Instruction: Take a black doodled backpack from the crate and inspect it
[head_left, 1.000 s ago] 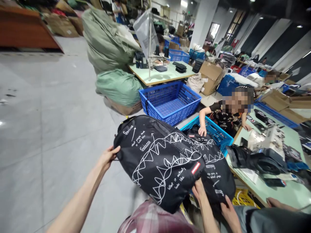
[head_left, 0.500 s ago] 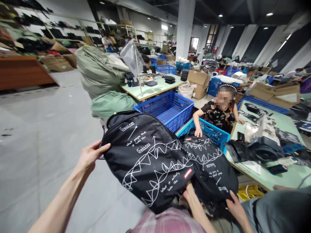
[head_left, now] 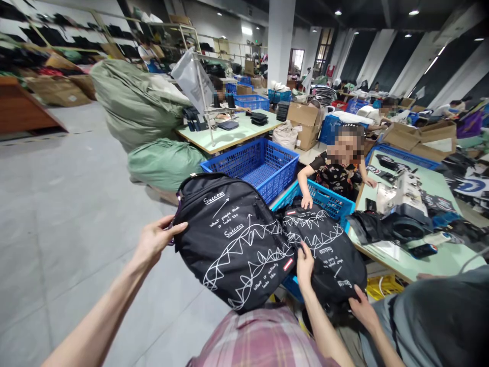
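A black backpack printed with white scribbles sits at the lower middle of the frame, held up over the person's lap. The left hand pinches its top edge with closed fingers; the right hand presses flat on its lower right corner, fingers extended. The bag seems to be mid-handling, being turned or checked. Just right of it a second backpack lies under a co-worker's hand. Behind stands a blue crate.
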Demonstrator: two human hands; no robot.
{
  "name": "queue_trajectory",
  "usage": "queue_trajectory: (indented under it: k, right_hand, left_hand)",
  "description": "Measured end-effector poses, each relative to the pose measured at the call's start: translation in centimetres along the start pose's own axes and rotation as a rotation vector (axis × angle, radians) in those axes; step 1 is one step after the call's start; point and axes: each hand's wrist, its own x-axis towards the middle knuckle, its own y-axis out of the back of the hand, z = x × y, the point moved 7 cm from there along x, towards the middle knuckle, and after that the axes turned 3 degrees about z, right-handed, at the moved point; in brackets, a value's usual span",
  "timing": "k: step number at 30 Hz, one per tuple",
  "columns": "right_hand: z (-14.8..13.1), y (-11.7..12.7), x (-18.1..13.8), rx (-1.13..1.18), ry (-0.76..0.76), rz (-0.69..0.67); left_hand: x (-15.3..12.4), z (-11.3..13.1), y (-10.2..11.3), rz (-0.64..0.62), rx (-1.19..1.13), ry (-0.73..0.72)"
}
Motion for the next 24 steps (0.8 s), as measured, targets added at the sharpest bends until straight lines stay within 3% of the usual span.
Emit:
queue_trajectory:
  k: [1,3,6,11,16,20,24]
  right_hand:
    - [-1.8,-4.0,1.2,0.001,0.002,-0.124]
    - [-4.9,-9.9,3.7,0.018,0.031,-0.205]
    - [-7.3,-14.1,6.9,0.038,0.045,-0.259]
    - [-6.2,-14.7,8.1,0.081,0.036,-0.361]
    - [-3.6,-14.8,5.1,0.098,0.015,-0.423]
    - [-3.0,-15.1,2.6,-0.100,0.131,-0.455]
    - [-3.8,-15.4,2.3,-0.335,0.257,-0.495]
  left_hand:
    - [0.1,-0.1,0.0,-0.008,-0.009,-0.006]
    - [0.5,-0.5,0.2,-0.016,-0.021,-0.009]
    - [1.3,-1.6,0.5,-0.015,-0.043,0.001]
    - [2.6,-3.4,1.2,-0.002,-0.117,0.020]
    - [3.3,-4.2,1.5,0.040,-0.124,0.094]
    - [3.1,-4.3,1.3,0.071,-0.136,0.134]
    - [3.1,-4.4,1.4,0.086,-0.138,0.153]
